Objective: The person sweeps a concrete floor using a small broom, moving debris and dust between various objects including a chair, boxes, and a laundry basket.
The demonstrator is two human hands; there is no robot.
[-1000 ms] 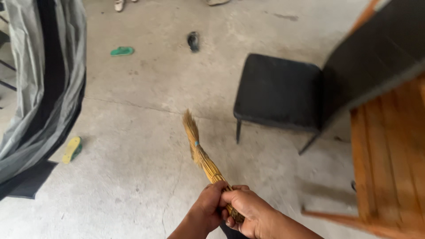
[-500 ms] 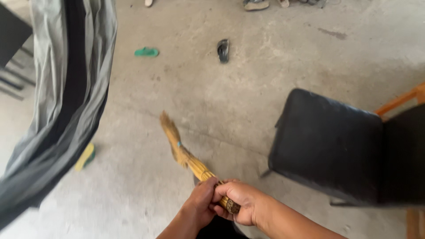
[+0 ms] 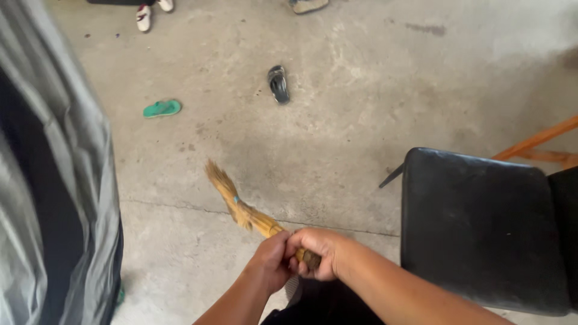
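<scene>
a: head view — what do the hands have?

b: both are wrapped around the bound end of a small straw broom (image 3: 241, 204). the left hand (image 3: 274, 262) is closed on the handle just ahead of the right hand (image 3: 316, 253), which is closed over the butt end. the two hands touch each other.

a: where does the broom sit?

b: in the air, low in the middle of the view, slanting up and to the left from the hands, bristle tip over the bare concrete floor (image 3: 361, 120). the tip looks a little blurred, so i can't tell whether it touches the floor.

a: how would it handle?

b: i'd judge it light. the straws look dry and springy at the loose tip, stiffer where they're tied together. a thin blue band circles it partway along. the bound end is the firm part to hold; further out the straws would likely bend or snap.

a: what's around?

b: a black padded chair (image 3: 481, 229) just to the right of the hands, a wooden frame (image 3: 536, 141) behind it. grey and dark cloth (image 3: 54, 198) hangs along the left edge. a green sandal (image 3: 161, 109) and a dark sandal (image 3: 278, 83) lie well apart on the floor further off, and more footwear shows at the top edge.
</scene>
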